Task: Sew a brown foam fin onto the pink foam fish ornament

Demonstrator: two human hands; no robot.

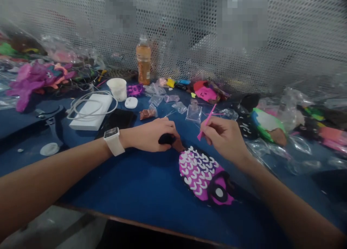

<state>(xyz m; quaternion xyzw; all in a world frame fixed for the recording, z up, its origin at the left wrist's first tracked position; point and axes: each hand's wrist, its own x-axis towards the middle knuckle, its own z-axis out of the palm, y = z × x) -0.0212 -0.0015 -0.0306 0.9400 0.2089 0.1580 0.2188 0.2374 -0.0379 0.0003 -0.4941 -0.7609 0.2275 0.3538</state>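
1. The left hand (pixel 153 134) is partly closed, its fingers curled around a black lump (pixel 166 139). A brown piece (pixel 178 144) shows by its fingertips, at the far-left end of the scaled piece; whether it is joined on, I cannot tell.
2. The right hand (pixel 227 137) is pinched nearly closed on a slim pink tool (pixel 208 121) — tilted, flared end down, just beyond the scaled piece.
3. The pink-and-purple scaled piece (pixel 195 171) lies right of centre on the blue counter (pixel 130 191), toward the near edge, its round black-and-white eye (pixel 219 193) facing up.
4. The step in hand looks like handwork at the piece's far-left end. Moving the tool there would call for a light touch — the raised white marks look easily smudged.
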